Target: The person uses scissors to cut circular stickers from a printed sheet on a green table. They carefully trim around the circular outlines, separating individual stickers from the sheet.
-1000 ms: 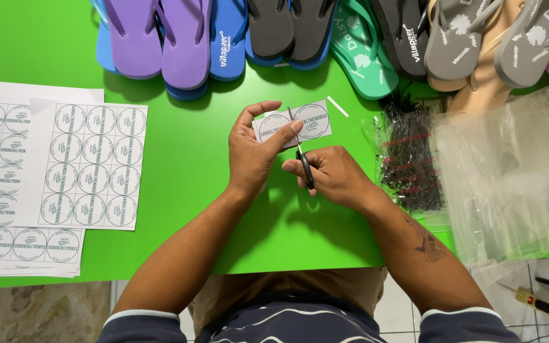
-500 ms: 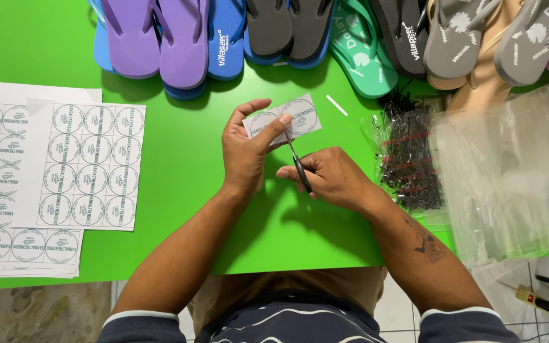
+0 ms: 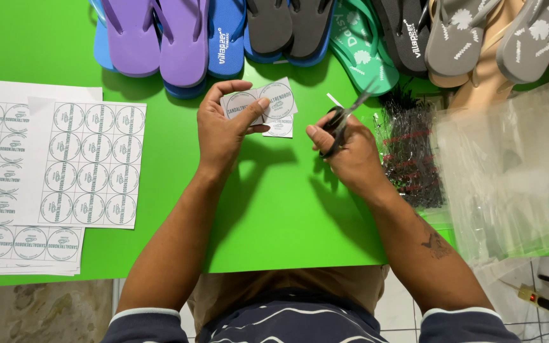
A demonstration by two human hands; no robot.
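Cutting round labels apart, mid-snip pause.
Left hand (image 3: 223,130) pinches a small white strip of printed circular stickers (image 3: 258,105); right hand (image 3: 347,149), fingers closed through black-handled scissors (image 3: 349,114), blades apart, must realign between circles.

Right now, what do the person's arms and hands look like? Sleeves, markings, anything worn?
Both forearms are bare. Short dark navy sleeves with a white band at the hem end above the elbows. The right forearm bears a small dark tattoo. No gloves, watch or rings visible on the left hand or right hand.

flip-flops (image 3: 287,32): tops cut off by frame edge | label sheets (image 3: 7,184): left edge cropped
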